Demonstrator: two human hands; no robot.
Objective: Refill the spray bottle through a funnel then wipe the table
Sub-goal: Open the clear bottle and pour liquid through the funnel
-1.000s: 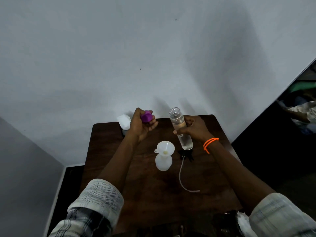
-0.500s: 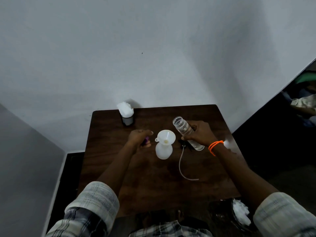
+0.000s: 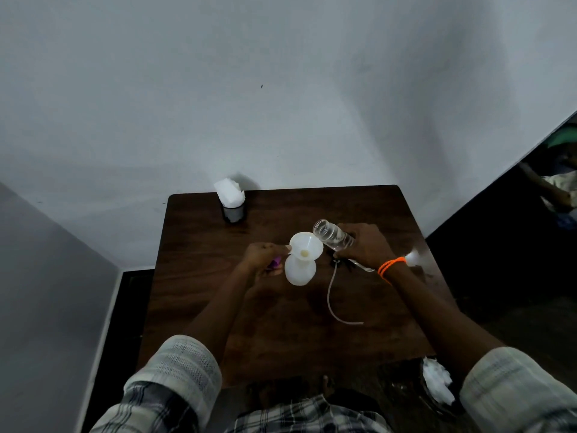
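Right hand (image 3: pixel 363 246) gripped a clear bottle (image 3: pixel 334 237), tilted so its open mouth sat just at the rim of the white funnel (image 3: pixel 305 246); an orange band (image 3: pixel 390 266) circled that wrist. Left hand (image 3: pixel 262 256) was closed around a small purple cap (image 3: pixel 276 263) and touched the funnel's tab on its left side.

Beneath them stretched the dark wooden desk (image 3: pixel 281 332), pushed against a pale wall (image 3: pixel 281 89). Plaid sleeves (image 3: pixel 178 370) covered both upper arms at the near edge. On the far left part of the desk stood a dark cup (image 3: pixel 233 212) stuffed with white tissues (image 3: pixel 229 191). The funnel sat upright in the neck of a white spray bottle (image 3: pixel 299 271), near the desk's middle and between the two hands. Just right of it lay the black sprayer head (image 3: pixel 338 262), with its thin tube (image 3: pixel 335 300) curling toward the near edge. Crumpled white tissue (image 3: pixel 437 381) lay low at the right, off the desk.
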